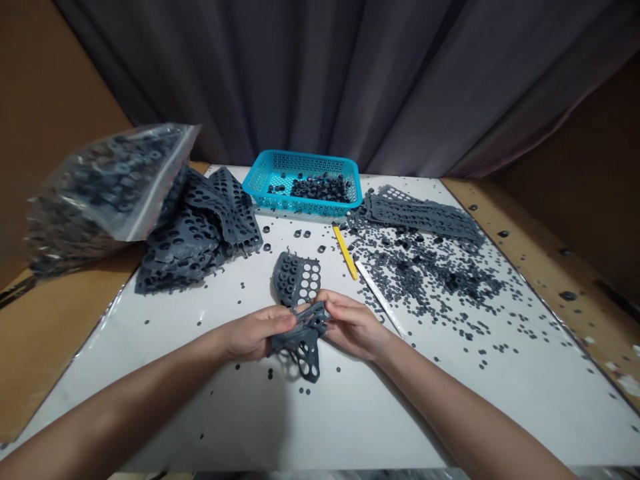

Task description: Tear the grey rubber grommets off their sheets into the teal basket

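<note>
Both hands gripped a dark rubber sheet (299, 313) just above the white counter (350, 413), in front of the blue basket (260, 180). The left hand (255, 333) pinched its left edge, fingers clenched; the right hand (353, 325) grasped the right edge. A yellow stick (345, 251) lay between basket and sheet.
</note>
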The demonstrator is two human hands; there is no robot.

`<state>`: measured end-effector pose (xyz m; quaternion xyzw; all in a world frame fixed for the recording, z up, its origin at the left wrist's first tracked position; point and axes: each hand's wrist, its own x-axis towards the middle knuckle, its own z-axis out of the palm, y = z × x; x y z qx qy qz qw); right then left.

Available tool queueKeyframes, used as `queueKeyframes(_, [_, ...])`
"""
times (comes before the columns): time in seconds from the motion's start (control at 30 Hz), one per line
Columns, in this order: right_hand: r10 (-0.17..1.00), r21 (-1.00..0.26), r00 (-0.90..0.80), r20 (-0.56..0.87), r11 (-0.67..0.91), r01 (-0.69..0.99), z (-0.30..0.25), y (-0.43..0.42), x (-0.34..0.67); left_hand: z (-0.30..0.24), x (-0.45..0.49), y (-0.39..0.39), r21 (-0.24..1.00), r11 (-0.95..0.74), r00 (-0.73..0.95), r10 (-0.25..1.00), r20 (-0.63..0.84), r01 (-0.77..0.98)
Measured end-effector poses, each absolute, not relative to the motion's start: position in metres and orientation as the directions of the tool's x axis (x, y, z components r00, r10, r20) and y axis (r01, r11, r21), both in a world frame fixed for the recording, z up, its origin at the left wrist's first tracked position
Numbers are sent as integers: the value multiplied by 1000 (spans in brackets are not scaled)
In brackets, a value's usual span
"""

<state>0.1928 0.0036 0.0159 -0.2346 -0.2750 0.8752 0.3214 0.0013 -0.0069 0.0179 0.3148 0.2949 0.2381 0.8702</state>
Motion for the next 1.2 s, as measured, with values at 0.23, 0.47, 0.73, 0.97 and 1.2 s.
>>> queueKeyframes(0.23, [620,-506,-753,-218,-732,-456,10,6,194,19,-5,-3,751,652,778,522,-348,-102])
queueKeyframes(0.47, [543,-484,-814,-205,-779,-398,6,3,197,24,-6,-3,810,583,879,417,-229,-66])
queueKeyframes(0.73, [586,-933,-800,-133,-347,-99,30,-1,204,19,-6,-2,759,650,783,449,-431,46])
queueKeyframes(0.97, [687,-898,-724,62,355,261,74,-4,209,53,-5,3,968,243,814,549,-190,63])
queueKeyframes(1.2, [619,-682,-784,55,596,423,85,-6,198,69,-11,-2,980,-58,866,481,-140,191])
